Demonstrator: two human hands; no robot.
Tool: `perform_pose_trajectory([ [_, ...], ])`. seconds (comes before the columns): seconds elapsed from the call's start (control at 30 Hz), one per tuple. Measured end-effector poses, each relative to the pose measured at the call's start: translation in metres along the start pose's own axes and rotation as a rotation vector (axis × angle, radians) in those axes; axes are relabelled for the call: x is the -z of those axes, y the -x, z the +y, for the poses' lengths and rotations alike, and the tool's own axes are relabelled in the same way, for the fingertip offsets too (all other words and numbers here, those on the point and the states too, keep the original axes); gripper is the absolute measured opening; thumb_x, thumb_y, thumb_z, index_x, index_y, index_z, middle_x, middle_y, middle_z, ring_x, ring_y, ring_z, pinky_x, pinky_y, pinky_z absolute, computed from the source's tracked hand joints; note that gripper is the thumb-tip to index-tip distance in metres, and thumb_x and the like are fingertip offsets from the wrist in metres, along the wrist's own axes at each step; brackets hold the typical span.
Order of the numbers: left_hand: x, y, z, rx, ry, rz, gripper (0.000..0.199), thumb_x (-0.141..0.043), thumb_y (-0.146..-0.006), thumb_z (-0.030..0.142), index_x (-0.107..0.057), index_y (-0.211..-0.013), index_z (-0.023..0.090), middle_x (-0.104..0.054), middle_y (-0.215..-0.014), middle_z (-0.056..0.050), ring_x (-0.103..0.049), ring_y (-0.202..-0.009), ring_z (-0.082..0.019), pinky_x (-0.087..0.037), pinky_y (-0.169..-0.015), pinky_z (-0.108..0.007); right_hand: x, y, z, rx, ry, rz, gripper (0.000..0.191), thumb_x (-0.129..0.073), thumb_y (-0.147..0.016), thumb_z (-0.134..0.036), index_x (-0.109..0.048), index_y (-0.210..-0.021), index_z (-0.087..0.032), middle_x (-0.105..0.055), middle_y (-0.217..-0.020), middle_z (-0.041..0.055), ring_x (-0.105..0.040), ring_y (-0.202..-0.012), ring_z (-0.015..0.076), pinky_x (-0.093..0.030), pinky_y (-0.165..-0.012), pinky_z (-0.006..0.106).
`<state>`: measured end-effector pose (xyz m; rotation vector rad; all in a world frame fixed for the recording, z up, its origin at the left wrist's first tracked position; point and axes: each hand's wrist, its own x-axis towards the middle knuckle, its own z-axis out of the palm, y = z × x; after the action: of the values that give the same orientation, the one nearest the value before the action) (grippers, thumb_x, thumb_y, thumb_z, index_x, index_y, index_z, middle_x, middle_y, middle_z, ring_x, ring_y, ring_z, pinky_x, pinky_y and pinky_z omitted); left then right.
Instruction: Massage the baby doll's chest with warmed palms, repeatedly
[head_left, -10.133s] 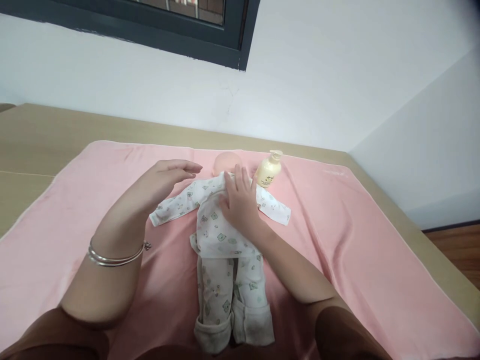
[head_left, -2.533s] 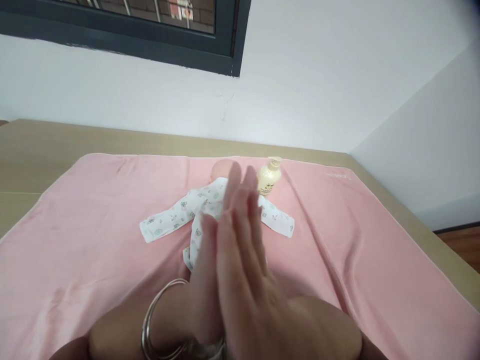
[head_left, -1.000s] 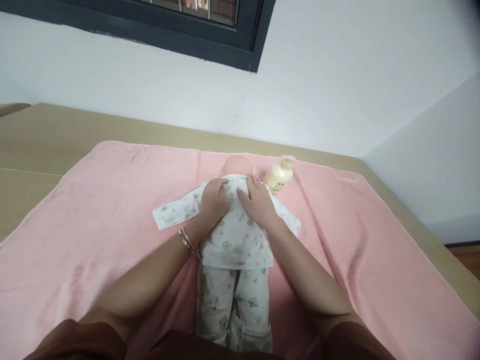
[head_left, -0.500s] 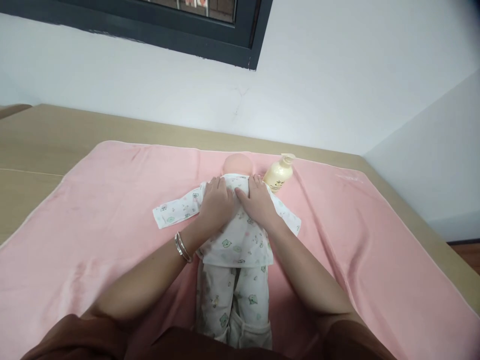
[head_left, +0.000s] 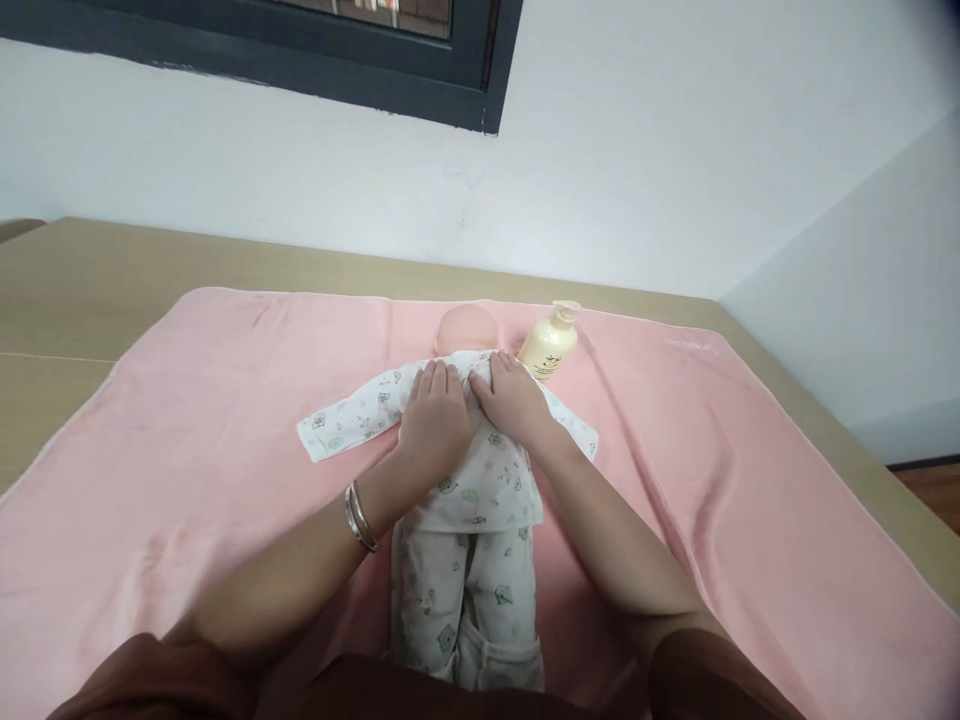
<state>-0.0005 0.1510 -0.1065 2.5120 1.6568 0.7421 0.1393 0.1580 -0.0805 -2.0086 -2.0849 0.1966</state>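
A baby doll (head_left: 466,330) lies on a pink blanket (head_left: 225,400), its bald head away from me and no face showing. It wears a white printed top (head_left: 480,500) and matching trousers (head_left: 502,585), with both sleeves spread out. My left hand (head_left: 435,415) rests flat on the left upper part of the top, fingers stretched toward the head. On the right upper part lies my right hand (head_left: 514,400), also flat, its thumb pointing at the left hand. Neither hand grips anything. Two silver bangles (head_left: 361,517) circle my left wrist.
A pale yellow pump bottle (head_left: 551,342) stands just right of the doll's head. The blanket covers most of a wooden table (head_left: 150,250), which meets a white wall (head_left: 600,180) at the back. A dark window frame (head_left: 420,75) is set in that wall.
My left hand has slid slightly down the top, toward me. My right hand stays near the shoulder, and the view has shifted a little.
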Motion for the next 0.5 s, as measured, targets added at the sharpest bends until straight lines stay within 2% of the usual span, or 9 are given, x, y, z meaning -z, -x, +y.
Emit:
perform_pose_trajectory([
  [0.13, -0.001, -0.012, -0.013, 0.019, 0.048, -0.035, 0.043, -0.037, -0.097, 0.026, -0.055, -0.126, 0.002, -0.06, -0.133, -0.025, -0.051, -0.132, -0.036, -0.04, -0.114, -0.052, -0.004, 0.016, -0.014, 0.032, 0.063, 0.08, 0.051, -0.031, -0.103, -0.036, -0.058, -0.125, 0.0, -0.061, -0.133, 0.0271, -0.053, -0.129, 0.0339, -0.037, -0.114, 0.046],
  [0.23, 0.001, -0.023, -0.026, 0.006, 0.058, -0.087, 0.04, -0.04, -0.094, 0.028, -0.06, -0.118, 0.003, -0.064, -0.125, -0.025, -0.057, -0.123, -0.035, -0.044, -0.109, -0.053, -0.002, 0.028, -0.024, 0.062, 0.081, 0.111, 0.052, -0.031, -0.102, -0.034, -0.056, -0.129, 0.003, -0.058, -0.137, 0.0276, -0.05, -0.134, 0.0343, -0.035, -0.116, 0.044],
  [0.33, 0.004, -0.018, -0.021, -0.016, 0.028, -0.063, 0.043, -0.037, -0.096, 0.031, -0.059, -0.118, 0.002, -0.063, -0.125, -0.029, -0.056, -0.124, -0.037, -0.043, -0.109, -0.055, 0.001, 0.019, -0.018, 0.066, 0.022, 0.056, 0.053, -0.032, -0.102, -0.032, -0.051, -0.137, 0.002, -0.054, -0.144, 0.025, -0.044, -0.141, 0.0329, -0.031, -0.12, 0.044],
  [0.43, 0.008, -0.004, -0.01, -0.011, -0.008, -0.05, 0.048, -0.035, -0.098, 0.031, -0.057, -0.123, -0.002, -0.058, -0.132, -0.032, -0.051, -0.132, -0.04, -0.042, -0.11, -0.056, 0.0, 0.004, -0.008, -0.007, -0.051, -0.026, 0.056, -0.035, -0.102, -0.037, -0.047, -0.141, 0.001, -0.045, -0.152, 0.0248, -0.038, -0.145, 0.0343, -0.031, -0.12, 0.048],
  [0.5, 0.011, -0.002, -0.009, -0.033, -0.011, -0.075, 0.046, -0.035, -0.097, 0.028, -0.059, -0.12, -0.003, -0.059, -0.13, -0.032, -0.052, -0.132, -0.039, -0.043, -0.109, -0.054, -0.002, 0.002, -0.008, -0.051, -0.035, -0.034, 0.058, -0.035, -0.102, -0.039, -0.046, -0.141, 0.002, -0.042, -0.153, 0.027, -0.036, -0.146, 0.0362, -0.03, -0.12, 0.051],
])
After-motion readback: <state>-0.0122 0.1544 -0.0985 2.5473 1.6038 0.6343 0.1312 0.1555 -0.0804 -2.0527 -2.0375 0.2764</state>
